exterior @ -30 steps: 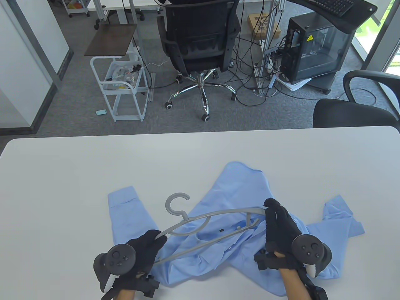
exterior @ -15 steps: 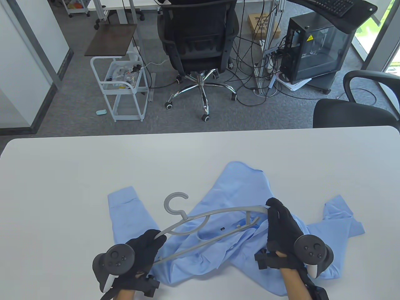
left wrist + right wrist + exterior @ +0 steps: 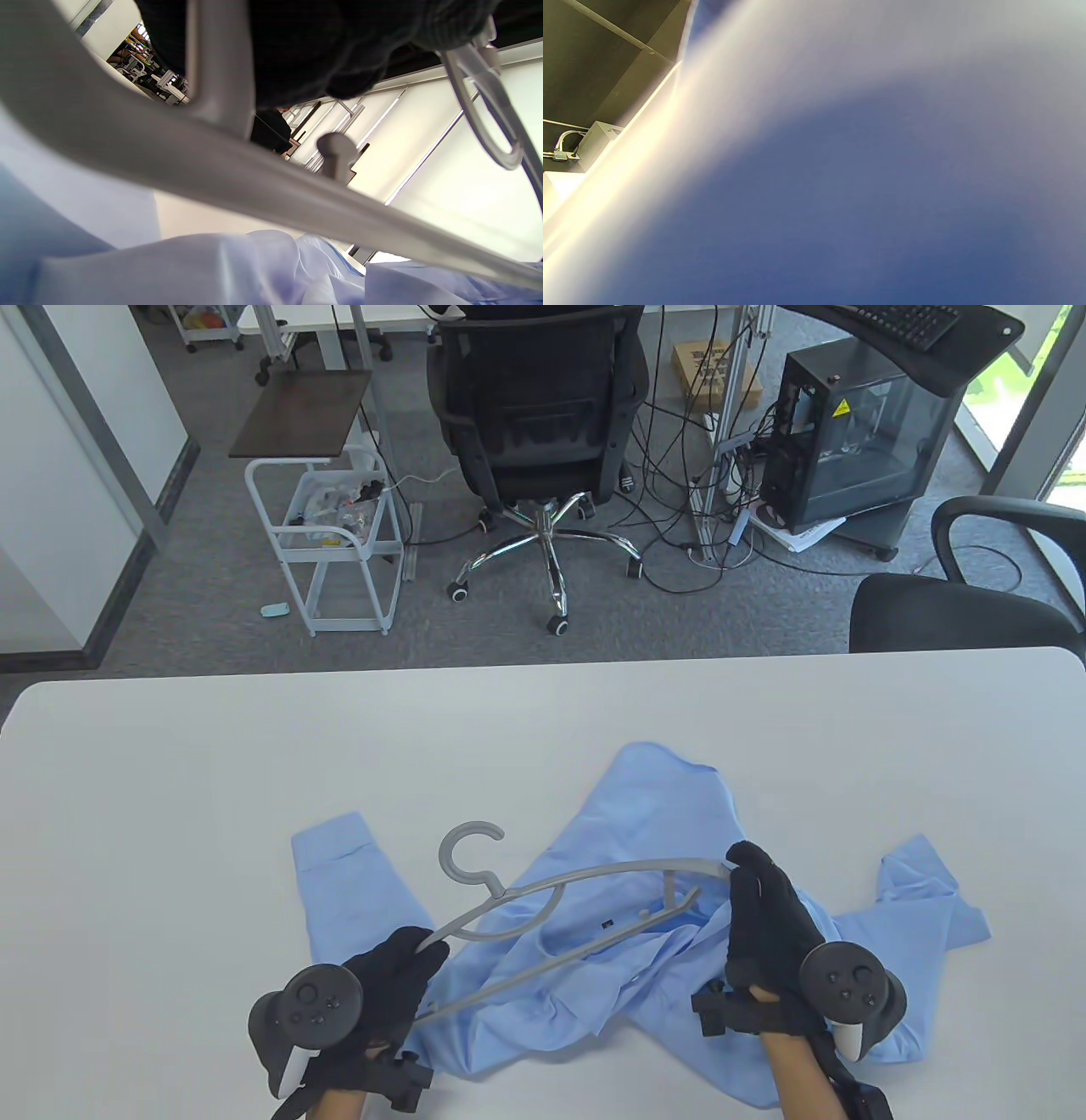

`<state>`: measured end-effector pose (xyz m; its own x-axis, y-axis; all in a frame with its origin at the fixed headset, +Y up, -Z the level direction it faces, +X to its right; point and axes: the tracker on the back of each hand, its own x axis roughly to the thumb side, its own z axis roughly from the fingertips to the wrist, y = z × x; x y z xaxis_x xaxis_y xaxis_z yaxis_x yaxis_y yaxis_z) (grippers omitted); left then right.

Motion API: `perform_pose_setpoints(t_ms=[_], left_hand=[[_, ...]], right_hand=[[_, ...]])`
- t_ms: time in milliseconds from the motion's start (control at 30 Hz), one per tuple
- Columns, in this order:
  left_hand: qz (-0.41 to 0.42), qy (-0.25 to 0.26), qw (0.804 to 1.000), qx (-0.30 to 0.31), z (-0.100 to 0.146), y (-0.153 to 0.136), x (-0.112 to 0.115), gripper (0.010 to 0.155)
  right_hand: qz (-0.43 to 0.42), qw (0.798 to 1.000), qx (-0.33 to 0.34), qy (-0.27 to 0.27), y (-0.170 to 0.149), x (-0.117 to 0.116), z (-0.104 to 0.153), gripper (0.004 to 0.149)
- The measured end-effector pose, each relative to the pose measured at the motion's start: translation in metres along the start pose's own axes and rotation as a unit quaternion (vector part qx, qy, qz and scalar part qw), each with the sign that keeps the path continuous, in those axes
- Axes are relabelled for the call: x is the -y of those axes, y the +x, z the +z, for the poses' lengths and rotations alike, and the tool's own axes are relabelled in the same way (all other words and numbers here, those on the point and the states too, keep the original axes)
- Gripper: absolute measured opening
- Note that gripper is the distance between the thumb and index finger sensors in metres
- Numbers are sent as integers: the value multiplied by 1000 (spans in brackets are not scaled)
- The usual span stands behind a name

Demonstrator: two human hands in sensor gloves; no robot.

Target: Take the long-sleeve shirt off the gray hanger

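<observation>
Gripping the gray hanger's (image 3: 551,912) near end, the left hand (image 3: 386,984) lifts it clear while the right hand (image 3: 764,925), flat beside its far tip, pins the long-sleeve shirt (image 3: 645,967) to the table (image 3: 170,814) underneath.

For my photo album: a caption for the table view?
Gloved left hand and right hand lift a hanger off a shirt.

Black office chair (image 3: 539,415) and white cart (image 3: 327,543) behind table (image 3: 170,780)

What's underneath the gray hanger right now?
The blue shirt lies crumpled under the gray hanger, on the table. The right hand covers the hanger's right tip.
</observation>
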<state>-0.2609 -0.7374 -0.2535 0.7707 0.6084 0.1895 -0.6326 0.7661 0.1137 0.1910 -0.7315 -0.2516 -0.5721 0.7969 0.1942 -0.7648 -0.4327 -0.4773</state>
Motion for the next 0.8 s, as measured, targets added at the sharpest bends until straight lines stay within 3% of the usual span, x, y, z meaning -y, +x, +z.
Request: perform_pose_setpoints(t_ms=[433,800], left_hand=[[37,13,999,-12,0,-3,-2,52],[39,20,999,-13,0,-4,-3,52]], right_hand=[[56,998,8,37,1,-9,0,50],[96,983,27,156,4,-28,0,51]])
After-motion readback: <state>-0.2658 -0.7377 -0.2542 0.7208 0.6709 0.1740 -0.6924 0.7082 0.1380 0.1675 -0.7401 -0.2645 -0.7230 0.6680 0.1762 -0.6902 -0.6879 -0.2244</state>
